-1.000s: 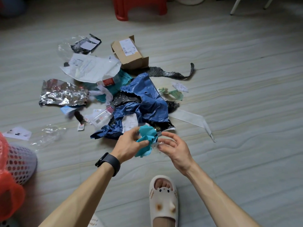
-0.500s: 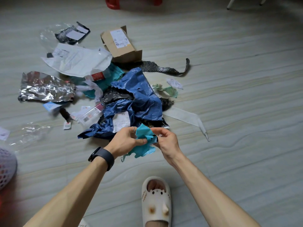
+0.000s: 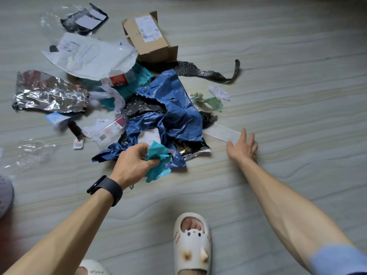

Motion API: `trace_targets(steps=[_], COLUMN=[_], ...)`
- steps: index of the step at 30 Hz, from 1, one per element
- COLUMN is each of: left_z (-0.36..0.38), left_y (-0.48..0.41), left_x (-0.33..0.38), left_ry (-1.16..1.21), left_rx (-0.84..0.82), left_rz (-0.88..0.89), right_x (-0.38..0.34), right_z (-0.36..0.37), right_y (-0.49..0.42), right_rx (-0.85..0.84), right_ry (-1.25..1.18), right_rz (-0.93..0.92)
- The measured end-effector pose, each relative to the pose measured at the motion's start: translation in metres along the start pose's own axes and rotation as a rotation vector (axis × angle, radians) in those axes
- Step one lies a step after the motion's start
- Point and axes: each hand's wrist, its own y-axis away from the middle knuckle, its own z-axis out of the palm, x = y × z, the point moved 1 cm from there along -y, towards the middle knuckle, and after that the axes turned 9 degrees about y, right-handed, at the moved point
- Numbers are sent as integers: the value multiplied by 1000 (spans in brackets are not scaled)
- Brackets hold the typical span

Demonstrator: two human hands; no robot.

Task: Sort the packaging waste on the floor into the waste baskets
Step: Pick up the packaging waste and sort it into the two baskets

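Note:
My left hand (image 3: 132, 166) is shut on a crumpled teal plastic piece (image 3: 158, 159) just above the floor, at the near edge of the waste pile. My right hand (image 3: 243, 148) is open with fingers spread, hovering at the near end of a white paper strip (image 3: 222, 132). The pile holds a crumpled blue plastic bag (image 3: 174, 116), a cardboard box (image 3: 151, 38), a white mailer bag (image 3: 89, 56), silver foil (image 3: 47, 92) and a black-and-gold wrapper (image 3: 190, 150). A grey mesh basket (image 3: 5, 193) shows at the left edge.
A black netted strip (image 3: 202, 72), a green striped scrap (image 3: 214, 102), clear plastic film (image 3: 29, 151) and small labels lie around the pile. My foot in a white slipper (image 3: 191, 247) stands on the floor below the hands. Bare floor stretches to the right.
My right hand has let go of the teal piece and moved right, opening over the white strip. My left hand keeps hold of the teal piece. The view has shifted right, the baskets sliding out.

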Motion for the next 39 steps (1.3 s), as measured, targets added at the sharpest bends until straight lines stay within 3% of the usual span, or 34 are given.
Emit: trace_targets(steps=[3,8,14,20,23,26,31,35,39], left_z=[-5,-15,-21,-40,-54,-80,-138,-166,-194], left_y=[2,8,29,59,80,101,130,156,179], left_x=[1,2,18,59,86,96,75,47,17], left_ry=[-6,-8,38,-205,-381,-481,-157,63,89], left_rx=[-5,16,-1,-197,-272,-222,-78,15,166], left_rz=[4,5,-11,194,272,295,250,193,171], right_x=[-6,4,23,-13,-52,-92,-141,-171,-207], right_z=[14,38,24,-37,-68,-96,-116,-108,-90], right_y=[1,38,84,158,198,235,281,311,340], right_rx=[-104,152,28,84,-27,-232,-557,-640,-722], right_ry=[62,168,-195,-418,-507,-656,-894,-909,-835], right_rz=[-22,-152,11,-473,-645,-752,-869,-906,-978])
